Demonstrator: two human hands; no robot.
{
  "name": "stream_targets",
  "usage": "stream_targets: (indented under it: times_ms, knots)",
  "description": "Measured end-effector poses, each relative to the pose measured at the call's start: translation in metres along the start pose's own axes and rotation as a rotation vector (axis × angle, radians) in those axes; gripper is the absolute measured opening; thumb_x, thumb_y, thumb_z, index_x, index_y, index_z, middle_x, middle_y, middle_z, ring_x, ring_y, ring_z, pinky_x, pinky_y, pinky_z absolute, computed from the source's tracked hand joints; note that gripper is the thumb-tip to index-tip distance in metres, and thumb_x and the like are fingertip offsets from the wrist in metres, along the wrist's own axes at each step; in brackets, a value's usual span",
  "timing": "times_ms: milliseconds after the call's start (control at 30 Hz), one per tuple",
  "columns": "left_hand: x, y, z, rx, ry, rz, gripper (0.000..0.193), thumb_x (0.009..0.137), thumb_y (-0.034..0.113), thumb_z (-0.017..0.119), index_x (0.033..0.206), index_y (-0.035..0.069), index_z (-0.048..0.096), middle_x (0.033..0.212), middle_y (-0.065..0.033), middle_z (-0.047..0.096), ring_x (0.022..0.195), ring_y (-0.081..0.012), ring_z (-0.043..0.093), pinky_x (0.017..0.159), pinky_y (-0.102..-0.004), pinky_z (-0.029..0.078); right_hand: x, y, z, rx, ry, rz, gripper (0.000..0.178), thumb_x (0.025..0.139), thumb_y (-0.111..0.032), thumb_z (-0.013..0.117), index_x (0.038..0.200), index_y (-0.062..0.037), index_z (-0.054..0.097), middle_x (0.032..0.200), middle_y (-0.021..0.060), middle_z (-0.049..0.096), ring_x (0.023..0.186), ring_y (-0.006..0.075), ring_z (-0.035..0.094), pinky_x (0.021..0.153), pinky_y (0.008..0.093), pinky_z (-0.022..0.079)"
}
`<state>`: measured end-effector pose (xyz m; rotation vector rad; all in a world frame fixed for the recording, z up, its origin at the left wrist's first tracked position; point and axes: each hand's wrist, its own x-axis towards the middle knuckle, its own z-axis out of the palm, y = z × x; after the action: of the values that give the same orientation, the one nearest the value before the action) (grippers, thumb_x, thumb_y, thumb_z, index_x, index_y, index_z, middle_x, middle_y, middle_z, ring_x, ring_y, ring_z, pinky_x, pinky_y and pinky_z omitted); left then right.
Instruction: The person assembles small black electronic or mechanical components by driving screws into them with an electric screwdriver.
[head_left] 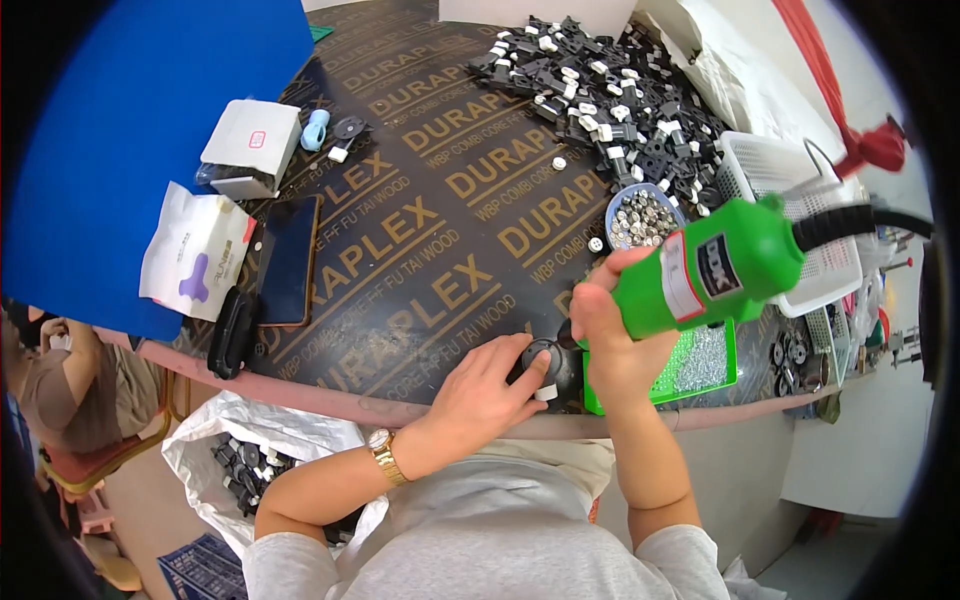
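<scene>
My right hand (622, 350) is wrapped round a green electric screwdriver (652, 292), whose black cable runs off to the right. The tool is tilted, with its dark nose pointing down and left toward a small round black plastic part (541, 350). My left hand (475, 392) pins this part to the table near the front edge, fingers closed about it. A white piece (545, 393) shows at the part's near side. Whether the screwdriver's tip touches the part cannot be made out. Just right of it lies a green tray (731, 372) of small silvery screws, partly behind my right hand.
A large heap of black and white plastic parts (625, 95) covers the back right. Beside it stand a bowl of small metal pieces (645, 220) and a white basket (750, 165). Leftward are a phone (290, 262), a tissue pack (198, 250) and a white box (252, 140).
</scene>
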<state>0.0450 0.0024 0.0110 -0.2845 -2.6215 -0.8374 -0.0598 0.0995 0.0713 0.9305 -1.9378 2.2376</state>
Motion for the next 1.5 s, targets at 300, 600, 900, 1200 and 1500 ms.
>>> stream_targets:
  times_ms: [300, 600, 900, 1200, 1500]
  knots:
    - [0.002, 0.010, 0.018, 0.180, 0.099, 0.015, 0.052, 0.062, 0.026, 0.074, 0.106, 0.005, 0.057, 0.105, -0.0146, 0.053, 0.098, -0.0281, 0.054, 0.078, -0.0355, 0.046, -0.009, -0.002, -0.009, -0.054, -0.094, -0.125, 0.044, 0.080, -0.007, 0.069, 0.113, -0.0009, 0.039, 0.065, 0.0020, 0.048, 0.051, 0.0094, 0.044, 0.046, 0.0222, 0.036]
    - [0.003, 0.006, 0.010, 0.048, -0.020, -0.051, 0.055, 0.065, 0.024, 0.077, 0.114, 0.008, 0.055, 0.113, -0.0147, 0.052, 0.096, -0.0299, 0.054, 0.076, -0.0382, 0.046, 0.002, -0.018, -0.102, 0.051, 0.176, -0.230, 0.064, 0.077, -0.054, 0.066, 0.110, -0.0049, 0.041, 0.058, 0.0039, 0.047, 0.043, 0.0113, 0.042, 0.039, 0.0219, 0.034]
    - [0.008, 0.005, 0.007, 0.014, -0.056, -0.045, 0.053, 0.067, 0.020, 0.075, 0.115, 0.007, 0.055, 0.116, -0.0149, 0.050, 0.100, -0.0292, 0.053, 0.081, -0.0376, 0.044, 0.002, 0.004, -0.127, 0.039, 0.215, -0.210, 0.066, 0.077, -0.058, 0.063, 0.111, -0.0047, 0.043, 0.058, 0.0022, 0.044, 0.043, 0.0102, 0.040, 0.040, 0.0218, 0.032]
    - [0.008, 0.004, 0.008, 0.013, -0.042, -0.045, 0.057, 0.065, 0.020, 0.076, 0.117, 0.009, 0.055, 0.118, -0.0155, 0.051, 0.098, -0.0299, 0.054, 0.079, -0.0382, 0.045, 0.002, 0.007, -0.121, -0.029, 0.175, -0.229, 0.064, 0.077, -0.055, 0.065, 0.111, -0.0054, 0.043, 0.058, 0.0014, 0.043, 0.043, 0.0097, 0.039, 0.040, 0.0214, 0.031]
    - [0.039, -0.015, -0.003, 0.175, -0.114, 0.008, 0.058, 0.069, 0.018, 0.073, 0.122, 0.012, 0.053, 0.125, -0.0146, 0.049, 0.111, -0.0308, 0.049, 0.085, -0.0397, 0.045, 0.013, -0.013, -0.105, 0.005, 0.174, -0.251, 0.067, 0.079, -0.049, 0.067, 0.117, 0.0001, 0.042, 0.059, 0.0023, 0.047, 0.043, 0.0098, 0.042, 0.039, 0.0215, 0.034]
